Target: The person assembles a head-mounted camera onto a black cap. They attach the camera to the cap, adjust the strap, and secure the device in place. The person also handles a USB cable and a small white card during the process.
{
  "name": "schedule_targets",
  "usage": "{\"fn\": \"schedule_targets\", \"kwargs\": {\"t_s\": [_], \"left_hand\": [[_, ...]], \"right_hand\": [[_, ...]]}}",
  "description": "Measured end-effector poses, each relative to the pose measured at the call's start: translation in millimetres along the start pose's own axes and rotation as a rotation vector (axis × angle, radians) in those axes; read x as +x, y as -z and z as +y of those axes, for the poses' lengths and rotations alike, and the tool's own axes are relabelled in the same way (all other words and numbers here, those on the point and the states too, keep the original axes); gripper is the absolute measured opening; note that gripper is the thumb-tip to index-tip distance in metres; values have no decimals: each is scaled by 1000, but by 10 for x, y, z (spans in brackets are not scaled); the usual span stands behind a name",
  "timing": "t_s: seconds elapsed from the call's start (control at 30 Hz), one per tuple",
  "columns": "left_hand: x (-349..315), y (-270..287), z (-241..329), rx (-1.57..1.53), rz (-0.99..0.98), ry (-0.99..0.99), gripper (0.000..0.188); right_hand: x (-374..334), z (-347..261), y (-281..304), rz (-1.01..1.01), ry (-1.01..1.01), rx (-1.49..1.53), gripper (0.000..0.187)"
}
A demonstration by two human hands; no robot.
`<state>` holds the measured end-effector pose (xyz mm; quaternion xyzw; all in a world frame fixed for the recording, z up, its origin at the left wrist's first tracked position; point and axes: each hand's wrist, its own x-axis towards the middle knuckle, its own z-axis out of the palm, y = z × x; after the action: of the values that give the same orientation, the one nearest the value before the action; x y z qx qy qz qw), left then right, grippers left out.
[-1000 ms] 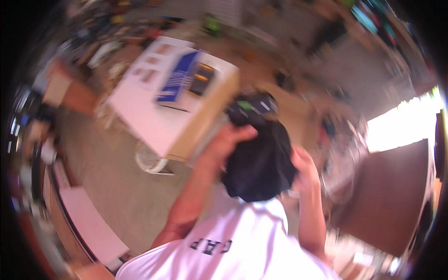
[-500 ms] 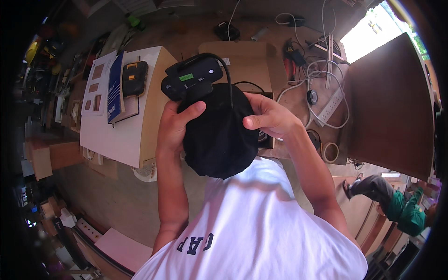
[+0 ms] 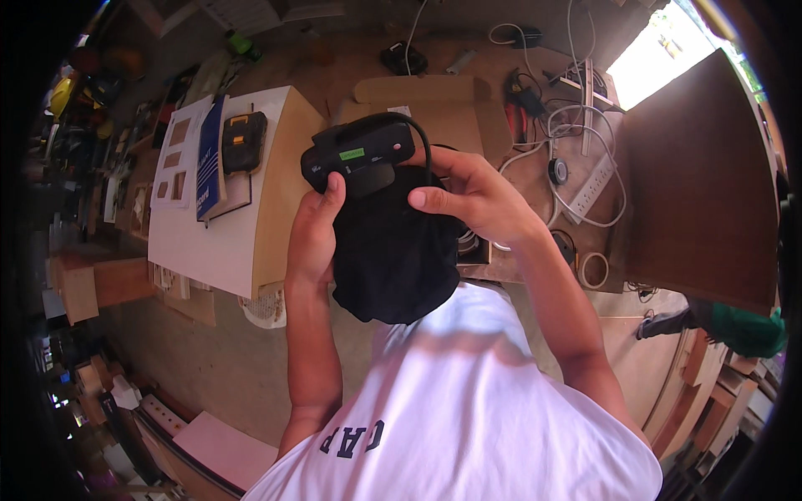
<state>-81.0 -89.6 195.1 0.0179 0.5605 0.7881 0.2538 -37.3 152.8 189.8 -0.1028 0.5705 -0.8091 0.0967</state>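
A black fabric cap [image 3: 396, 260] is held up in front of my chest. At its far end sits a black box-shaped device [image 3: 359, 155] with a green label, and a black cable [image 3: 427, 150] loops from it down onto the cloth. My left hand [image 3: 314, 238] grips the cap's left side, its thumb pressed up against the device's lower edge. From the right, my right hand [image 3: 480, 199] closes on the cap beside the cable, thumb on top and fingers mostly hidden underneath.
A cardboard box [image 3: 418, 90] lies open on the brown table. To the right are a white power strip [image 3: 591, 192], tangled white cables and a tape roll [image 3: 593, 270]. A white-topped block [image 3: 209, 250] carries a blue book [image 3: 210, 163]. A person in green [image 3: 748, 328] is at far right.
The device has tilted and shifted slightly right and nearer. My left thumb has moved up to the device, and my right thumb has slid left. The person in green has moved up and rightward.
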Motion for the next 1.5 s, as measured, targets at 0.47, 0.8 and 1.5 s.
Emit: {"fn": "schedule_targets", "kwargs": {"t_s": [0.47, 0.8, 1.5], "left_hand": [[115, -26, -164, -227, -178, -59, 64], [252, -175, -136, -209, -222, -108, 66], [399, -53, -309, -136, -183, -81, 57]], "right_hand": [[-40, -273, -105, 263, 233, -266, 52], [57, -214, 39, 284, 262, -196, 57], [26, -115, 246, 296, 217, -172, 49]]}}
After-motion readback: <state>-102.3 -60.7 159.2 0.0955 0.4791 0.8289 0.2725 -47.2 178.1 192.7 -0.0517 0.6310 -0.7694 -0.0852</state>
